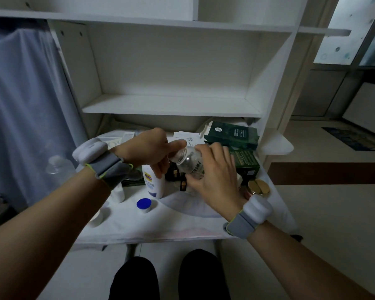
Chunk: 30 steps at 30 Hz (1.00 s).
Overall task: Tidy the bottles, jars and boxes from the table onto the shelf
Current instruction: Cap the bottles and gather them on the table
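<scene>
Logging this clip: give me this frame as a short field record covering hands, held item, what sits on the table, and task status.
held item: small clear bottle with white label, tilted, above the cloth-covered table
left hand: pinches the bottle's top end
right hand: grips the bottle's body
on table: white lotion bottle, blue-capped white jar, gold-lidded jar, dark green boxes
white shelf: behind the table
status: held bottle not yet on shelf
</scene>
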Motion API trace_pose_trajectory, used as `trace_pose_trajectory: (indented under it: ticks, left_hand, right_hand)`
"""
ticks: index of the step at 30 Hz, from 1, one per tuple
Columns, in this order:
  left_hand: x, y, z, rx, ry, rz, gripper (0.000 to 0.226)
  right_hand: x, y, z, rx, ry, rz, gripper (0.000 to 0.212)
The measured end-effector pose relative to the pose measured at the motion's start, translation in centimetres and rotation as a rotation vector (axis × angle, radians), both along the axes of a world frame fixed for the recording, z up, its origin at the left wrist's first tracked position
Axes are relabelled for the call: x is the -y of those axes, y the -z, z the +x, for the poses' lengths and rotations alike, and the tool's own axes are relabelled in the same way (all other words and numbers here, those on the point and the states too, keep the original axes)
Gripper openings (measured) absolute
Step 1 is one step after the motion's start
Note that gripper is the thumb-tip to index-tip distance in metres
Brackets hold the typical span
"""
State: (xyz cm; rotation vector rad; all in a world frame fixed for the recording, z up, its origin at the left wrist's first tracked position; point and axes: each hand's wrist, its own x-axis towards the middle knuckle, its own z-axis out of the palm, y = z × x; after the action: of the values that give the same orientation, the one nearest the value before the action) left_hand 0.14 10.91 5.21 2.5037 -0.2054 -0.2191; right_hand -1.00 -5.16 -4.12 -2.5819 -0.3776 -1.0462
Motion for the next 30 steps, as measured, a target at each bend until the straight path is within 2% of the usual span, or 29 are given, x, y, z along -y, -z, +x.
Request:
trace_pose_trajectory:
  ticks: [6,10,11,14,17,20,25,30]
  left_hand:
    - [0.6,-0.6,-0.3,-0.049,-0.058,-0.079,0.060]
    - [0.3,-0.7,-0.4,-0.054,-0.042,-0.136,0.062]
    - [0.1,-0.8,-0.3,-0.032,-0.015,-0.159,0.059]
    - [-0.4,-1.2,-0.4,0.069,0.103,-0.198,0.029]
    - [-0.7,-1.4,-0.2,0.149,0.175,-0.144,0.031]
    - [-0.7,-1.2,0.1,0.198,0.167,-0.047,0.022]
    - [-0.8,-1.0,0.5,0.153,0.137,-0.041,0.030]
    - [-0.6,-0.4,0.6,0.007,0.040,-0.149,0.056]
  right_hand:
    - [-0.1,-0.6,-0.3,0.091,0.064,-0.076,0.053]
    - [0.0,-1.1,-0.1,0.060,0.053,-0.059,0.051]
    - [0.1,-1.2,0.0,0.050,0.052,-0.041,0.051]
    - [0.4,-1.4,0.3,0.036,0.056,-0.017,0.052]
    - [0.7,-1.5,0.4,0.033,0.051,-0.023,0.053]
    - [0.6,-1.7,0.3,0.053,0.063,-0.036,0.052]
    - [0.3,-1.5,0.1,0.068,0.081,-0.081,0.051]
    - [-0.1,-1.4,-0.1,0.108,0.074,-0.108,0.050]
